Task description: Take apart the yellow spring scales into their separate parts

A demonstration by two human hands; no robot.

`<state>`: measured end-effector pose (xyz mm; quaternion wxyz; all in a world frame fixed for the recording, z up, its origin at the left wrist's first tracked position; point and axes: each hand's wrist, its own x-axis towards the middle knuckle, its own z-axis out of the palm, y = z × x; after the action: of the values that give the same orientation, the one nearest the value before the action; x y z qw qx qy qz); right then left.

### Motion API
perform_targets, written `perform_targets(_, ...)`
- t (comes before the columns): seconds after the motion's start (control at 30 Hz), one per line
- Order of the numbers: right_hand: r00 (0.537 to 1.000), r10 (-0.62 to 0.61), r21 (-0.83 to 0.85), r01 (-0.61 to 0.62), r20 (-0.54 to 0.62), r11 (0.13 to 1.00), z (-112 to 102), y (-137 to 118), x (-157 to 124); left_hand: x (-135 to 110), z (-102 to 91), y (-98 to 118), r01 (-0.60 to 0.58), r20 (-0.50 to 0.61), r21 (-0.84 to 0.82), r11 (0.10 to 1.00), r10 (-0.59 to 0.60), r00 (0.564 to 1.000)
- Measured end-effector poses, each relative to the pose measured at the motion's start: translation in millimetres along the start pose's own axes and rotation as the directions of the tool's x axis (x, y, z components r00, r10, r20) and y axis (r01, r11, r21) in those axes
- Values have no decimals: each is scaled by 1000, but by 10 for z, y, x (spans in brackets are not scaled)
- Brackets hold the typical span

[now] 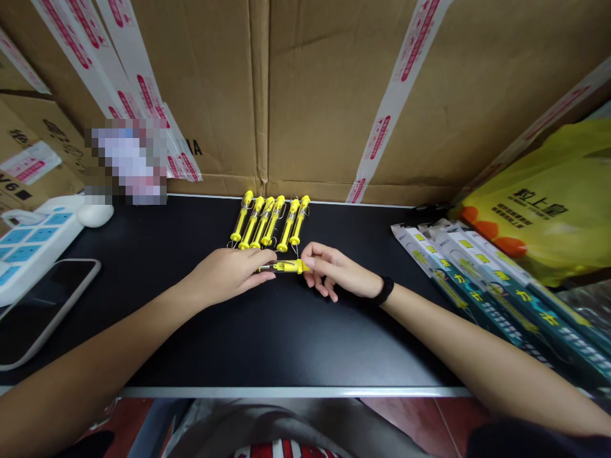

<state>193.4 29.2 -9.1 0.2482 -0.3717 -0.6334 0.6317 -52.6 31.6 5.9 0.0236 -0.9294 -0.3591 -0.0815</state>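
Note:
A yellow and clear spring scale [285, 266] lies crosswise between my two hands, a little above or on the black tabletop; I cannot tell which. My left hand [233, 272] is closed around its left end, which the fingers partly hide. At the other end, the thumb and forefinger of my right hand [333, 270] pinch the yellow tip, with the remaining fingers curled loosely below. Just beyond my hands, several similar spring scales [270, 221] with wire hooks lie side by side in a row.
Cardboard boxes [315, 95] with printed tape stand behind the black table [286, 343]. To the left are a white power strip [28, 238] and a phone [45, 312]. Several flat packages [496, 280] and a yellow plastic bag [548, 197] lie at the right.

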Motion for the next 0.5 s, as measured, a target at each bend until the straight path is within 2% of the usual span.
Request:
perform_targets(0.1, 999, 33, -20, -33, -38, 999, 18, 2, 5, 2, 0, 0, -8, -11, 2, 1000, 8, 1000)
perform_targets(0.5, 997, -37, 4, 36, 66, 999, -35, 22, 8, -3, 10, -12, 5, 16, 5, 1000, -5, 1000)
